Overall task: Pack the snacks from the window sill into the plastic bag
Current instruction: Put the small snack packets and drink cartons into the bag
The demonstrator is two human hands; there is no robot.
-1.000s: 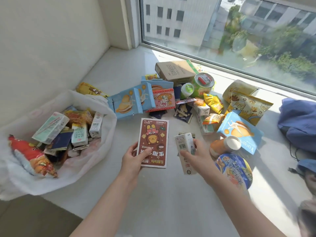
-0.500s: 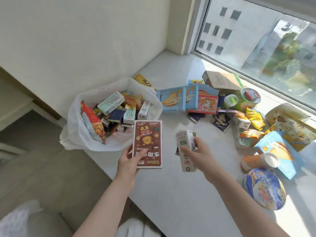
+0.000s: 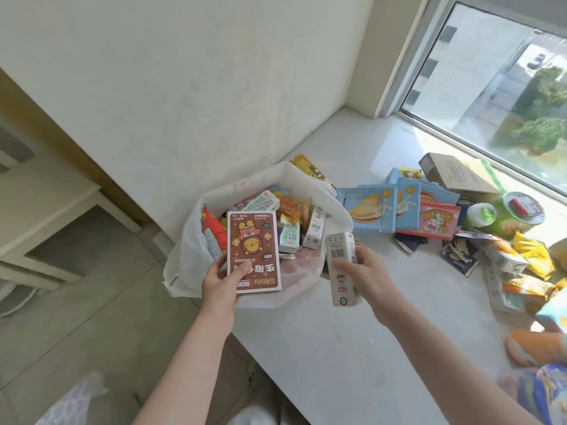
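A white plastic bag [image 3: 196, 237] sits open at the left end of the white window sill [image 3: 352, 342], holding several cartons and packets. My left hand [image 3: 219, 282] grips a brown snack box [image 3: 253, 251] with a cartoon bear, held over the bag's front part. My right hand [image 3: 366, 273] grips a slim white drink carton [image 3: 340, 268] upright, just right of the bag's rim. More snacks lie on the sill to the right: blue biscuit boxes [image 3: 372, 208], a pink box [image 3: 437, 220], a green cup [image 3: 518, 214].
A cardboard box [image 3: 460, 174] lies by the window glass. Yellow and mixed packets [image 3: 535, 254] crowd the right edge, with an orange cup [image 3: 534, 345] and a blue round pack [image 3: 543, 394] blurred at the lower right. The sill's front edge drops to a tiled floor [image 3: 101, 317].
Both hands have carried their items leftward toward the bag; the brown box now hangs over the bag's opening. The camera has swung left, showing more floor.
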